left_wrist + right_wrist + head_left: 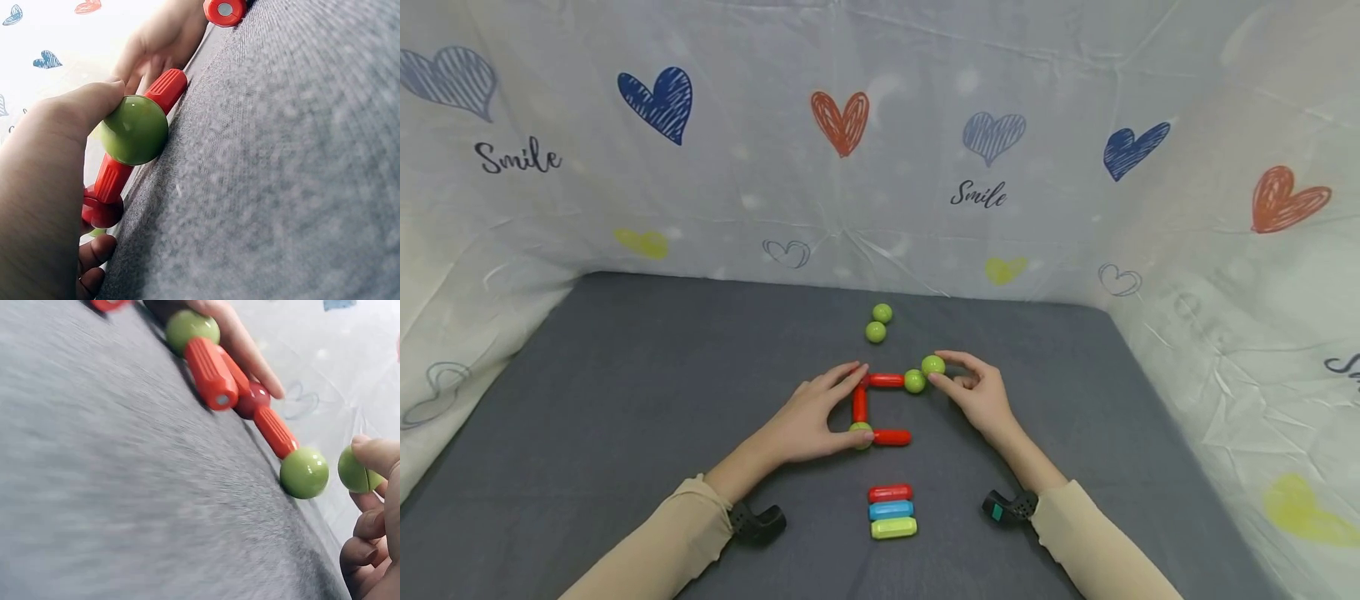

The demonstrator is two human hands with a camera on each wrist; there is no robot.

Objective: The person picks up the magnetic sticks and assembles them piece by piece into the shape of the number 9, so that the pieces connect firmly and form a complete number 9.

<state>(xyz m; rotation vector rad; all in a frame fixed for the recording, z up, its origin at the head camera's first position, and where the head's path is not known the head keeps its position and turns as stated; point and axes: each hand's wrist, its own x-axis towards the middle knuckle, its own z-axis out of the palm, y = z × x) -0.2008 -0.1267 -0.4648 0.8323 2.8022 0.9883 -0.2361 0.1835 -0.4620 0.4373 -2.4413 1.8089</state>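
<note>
A three-sided shape of red magnetic rods [860, 405] and balls lies on the grey cloth. Spanning its left side, my left hand [808, 421] holds it, thumb on the green corner ball [135, 130] and fingertips at the dark red corner ball [254, 400]. One red rod [891, 437] points right from the green corner, its far end bare. The upper rod [275, 432] ends in another green ball [304, 473]. Beside that ball, my right hand [981, 396] pinches a loose green ball [354, 470] between thumb and fingers; a gap shows in the right wrist view.
Two green balls [876, 332] sit together farther back. Toward the front lie a red rod [891, 492], a blue rod [891, 510] and a yellow-green rod [893, 528], side by side. A white sheet [895, 217] printed with hearts hangs behind the cloth-covered table [662, 358].
</note>
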